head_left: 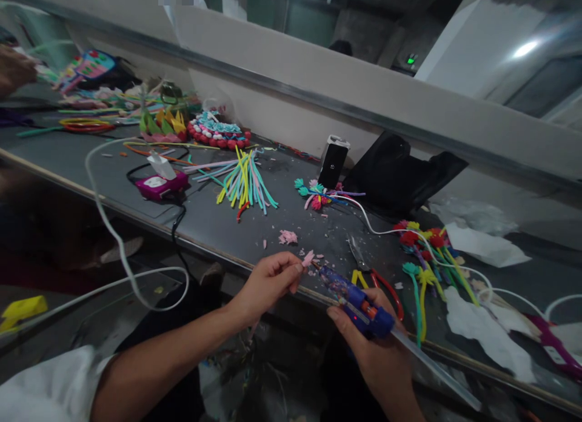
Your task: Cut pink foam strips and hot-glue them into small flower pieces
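My left hand [273, 279] is closed in a pinch on a small pink petal piece [308, 258] above the table's front edge. My right hand [379, 349] is wrapped round a blue hot glue gun [354, 304], whose tip is at the pink piece; I cannot tell whether they touch. A clear glue stick [436, 367] juts from the gun's back end. Just beyond my left hand lies a small heap of pink pieces [288, 237]. Close to the gun are pliers with red handles [386, 291], partly hidden by it.
Fuzzy pipe cleaners [248, 179] lie bundled mid-table. Finished-looking fuzzy flowers [427, 270] are at right, near white paper [486, 334]. A phone [334, 161] stands by a black bag [400, 173]. A purple power strip [161, 184] and white cable [113, 234] are left. Another person's hand [16, 70] shows far left.
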A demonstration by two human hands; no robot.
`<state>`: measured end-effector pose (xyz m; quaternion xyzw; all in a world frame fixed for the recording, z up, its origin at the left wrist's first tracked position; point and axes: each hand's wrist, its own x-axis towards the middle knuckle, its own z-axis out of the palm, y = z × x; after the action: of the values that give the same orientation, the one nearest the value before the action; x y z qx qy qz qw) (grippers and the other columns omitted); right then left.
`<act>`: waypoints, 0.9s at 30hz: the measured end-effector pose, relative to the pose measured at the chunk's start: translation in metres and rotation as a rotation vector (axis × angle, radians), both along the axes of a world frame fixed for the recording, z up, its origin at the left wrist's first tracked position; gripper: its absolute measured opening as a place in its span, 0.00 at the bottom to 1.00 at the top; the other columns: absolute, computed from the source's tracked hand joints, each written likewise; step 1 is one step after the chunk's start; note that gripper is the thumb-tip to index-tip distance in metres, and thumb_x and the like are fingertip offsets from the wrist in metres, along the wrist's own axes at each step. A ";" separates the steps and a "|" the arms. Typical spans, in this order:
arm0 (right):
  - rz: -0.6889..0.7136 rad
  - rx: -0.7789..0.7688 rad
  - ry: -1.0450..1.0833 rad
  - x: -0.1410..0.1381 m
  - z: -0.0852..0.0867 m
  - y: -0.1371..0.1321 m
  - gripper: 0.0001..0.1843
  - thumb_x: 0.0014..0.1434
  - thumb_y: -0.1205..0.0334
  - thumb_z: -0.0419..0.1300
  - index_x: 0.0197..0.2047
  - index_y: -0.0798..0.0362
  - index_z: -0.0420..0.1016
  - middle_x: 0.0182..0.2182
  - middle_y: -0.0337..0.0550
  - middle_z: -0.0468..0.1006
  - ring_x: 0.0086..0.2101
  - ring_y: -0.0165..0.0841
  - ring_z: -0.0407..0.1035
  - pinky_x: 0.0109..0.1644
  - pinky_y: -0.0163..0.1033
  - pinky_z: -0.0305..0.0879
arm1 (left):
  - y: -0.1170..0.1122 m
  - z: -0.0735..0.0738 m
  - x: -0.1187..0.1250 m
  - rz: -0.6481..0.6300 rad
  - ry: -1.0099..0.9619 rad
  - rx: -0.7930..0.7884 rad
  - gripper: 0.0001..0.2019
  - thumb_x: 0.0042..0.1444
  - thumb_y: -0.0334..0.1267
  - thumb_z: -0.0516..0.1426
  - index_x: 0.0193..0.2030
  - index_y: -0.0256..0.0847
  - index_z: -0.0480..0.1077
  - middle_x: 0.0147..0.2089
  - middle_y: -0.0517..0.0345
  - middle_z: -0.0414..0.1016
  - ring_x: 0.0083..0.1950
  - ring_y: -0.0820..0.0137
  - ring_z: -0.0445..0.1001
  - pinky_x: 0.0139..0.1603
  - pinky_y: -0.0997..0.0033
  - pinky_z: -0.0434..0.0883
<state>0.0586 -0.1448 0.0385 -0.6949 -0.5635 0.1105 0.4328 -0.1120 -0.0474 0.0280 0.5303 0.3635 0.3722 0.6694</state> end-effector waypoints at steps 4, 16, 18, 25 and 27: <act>-0.112 0.100 -0.100 0.001 -0.002 0.002 0.18 0.51 0.46 0.64 0.37 0.49 0.69 0.28 0.37 0.73 0.26 0.33 0.67 0.31 0.36 0.62 | 0.001 -0.001 0.000 -0.010 -0.016 -0.015 0.13 0.57 0.47 0.56 0.32 0.38 0.67 0.21 0.66 0.62 0.21 0.79 0.52 0.21 0.78 0.48; -0.352 -0.179 -0.231 0.083 -0.033 0.042 0.34 0.43 0.43 0.66 0.48 0.55 0.65 0.37 0.52 0.74 0.35 0.45 0.71 0.37 0.45 0.65 | 0.007 0.005 -0.009 0.141 -0.139 -0.029 0.12 0.56 0.46 0.58 0.33 0.38 0.69 0.21 0.66 0.62 0.21 0.79 0.54 0.20 0.79 0.48; -0.337 -0.171 -0.243 0.095 -0.040 0.047 0.35 0.43 0.44 0.65 0.49 0.55 0.64 0.38 0.50 0.73 0.37 0.44 0.70 0.40 0.46 0.66 | 0.010 0.005 -0.012 0.189 -0.177 -0.053 0.11 0.55 0.45 0.59 0.32 0.38 0.68 0.21 0.66 0.63 0.21 0.80 0.54 0.20 0.79 0.48; -0.248 -0.246 -0.240 0.116 -0.055 0.048 0.37 0.48 0.41 0.62 0.53 0.59 0.66 0.38 0.51 0.75 0.39 0.45 0.71 0.45 0.49 0.66 | 0.017 0.007 -0.025 0.285 -0.282 -0.111 0.10 0.54 0.43 0.60 0.32 0.38 0.67 0.22 0.66 0.63 0.20 0.81 0.52 0.18 0.80 0.46; -0.253 -0.230 -0.336 0.112 -0.049 0.046 0.35 0.50 0.41 0.60 0.52 0.60 0.68 0.40 0.54 0.75 0.41 0.46 0.70 0.48 0.51 0.65 | 0.018 0.008 -0.027 0.296 -0.295 -0.105 0.10 0.54 0.42 0.60 0.31 0.38 0.67 0.23 0.66 0.63 0.20 0.82 0.52 0.18 0.80 0.46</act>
<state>0.1707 -0.0987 -0.0103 -0.8135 -0.5197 0.0018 0.2612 -0.1394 -0.0293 0.0359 0.3752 0.3544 0.5209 0.6800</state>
